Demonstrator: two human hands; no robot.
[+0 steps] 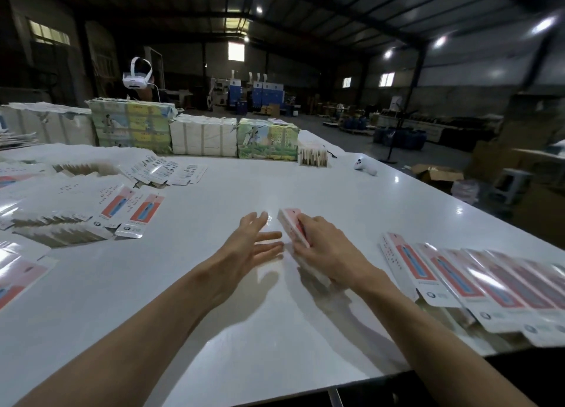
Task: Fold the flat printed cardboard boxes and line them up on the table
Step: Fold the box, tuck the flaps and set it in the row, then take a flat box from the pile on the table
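Right hand (324, 247): fingers curled over one pink-and-white box (290, 223), gripping it from above, low over the table (305, 177). Can't tell if the box touches the surface. Box long axis runs 11 to 5 o'clock, roughly along the forearm, with the far end poking out past the fingertips.

Left hand (244, 247): flat, fingers straight and spread, holding nothing. It sits just beside the box at its 9 o'clock, with a small gap.

Key relation: the row of folded boxes (474, 284) starts at 3 o'clock from the right hand and runs off toward 4 o'clock. The boxes lie side by side, each with the same 11-to-5 axis as the held one. My read is that the next slot is the row's open left end. The right hand is nearer and already aligned, so it needs a sideways slide and no turn.

Counts:
- 1 box in hand
- at least 5 in the row, the rest cut off by the frame edge
- flat boxes (91, 211) at 9–10 o'clock in several fanned piles, too many to count
- about 5 wrapped bundles (201, 137) at 11–12 o'clock
- 1 white controller (365, 166) at 1 o'clock
- 1 other person, wearing a headset (137, 76), behind the bundles
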